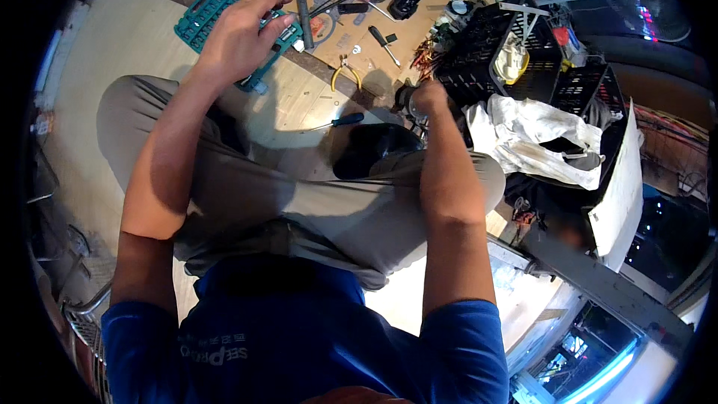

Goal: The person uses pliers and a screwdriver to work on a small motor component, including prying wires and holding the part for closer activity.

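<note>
My left hand (241, 36) is over a teal socket-set case (217, 11) that lies opened out, with rows of small slots. Its thumb and fingers are apart, and I see nothing held between them. My right hand (429, 97) reaches down beside a dark round metal part (406, 99) in front of the black crate; its fingers are hidden from this view. Between the hands lie yellow-handled pliers (345, 75), a screwdriver with a dark blue handle (348, 119) and a few small loose metal pieces. A hammer (302, 7) rests just right of the case.
A cardboard sheet (336, 45) holds a black-handled screwdriver (384, 43), a red screwdriver (368, 1), a black part (404, 4) and cables. Black crates (479, 52) stand at the right, with a white cloth (535, 131) draped over one. My crossed legs (299, 194) fill the near floor.
</note>
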Available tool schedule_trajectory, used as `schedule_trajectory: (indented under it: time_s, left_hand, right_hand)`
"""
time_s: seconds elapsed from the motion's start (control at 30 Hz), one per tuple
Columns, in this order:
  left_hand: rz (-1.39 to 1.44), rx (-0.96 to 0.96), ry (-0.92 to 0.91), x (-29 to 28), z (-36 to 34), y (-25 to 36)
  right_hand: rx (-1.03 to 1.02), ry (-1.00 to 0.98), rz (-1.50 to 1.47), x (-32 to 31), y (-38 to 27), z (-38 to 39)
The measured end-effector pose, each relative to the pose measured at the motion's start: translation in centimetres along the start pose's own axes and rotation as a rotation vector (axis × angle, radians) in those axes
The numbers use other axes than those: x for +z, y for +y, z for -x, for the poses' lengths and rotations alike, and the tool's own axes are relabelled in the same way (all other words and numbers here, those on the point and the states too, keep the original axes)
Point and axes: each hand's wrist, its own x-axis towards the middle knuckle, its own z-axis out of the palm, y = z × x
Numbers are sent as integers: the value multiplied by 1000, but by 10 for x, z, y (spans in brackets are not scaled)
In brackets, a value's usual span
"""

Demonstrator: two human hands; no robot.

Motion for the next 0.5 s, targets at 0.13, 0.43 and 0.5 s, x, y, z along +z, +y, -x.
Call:
schedule_trajectory:
  time_s: [0.13,0.43,0.5]
  left_hand:
    - [-6,22,39,-10,4,-1]
    - [-63,-71,-48,-30,14,-5]
    - [-67,-92,-63,-33,14,-5]
  right_hand:
    - [-438,-235,478,36,-20,-1]
    - [-421,-421,232,81,-87,7]
    - [-292,-366,51,84,-86,4]
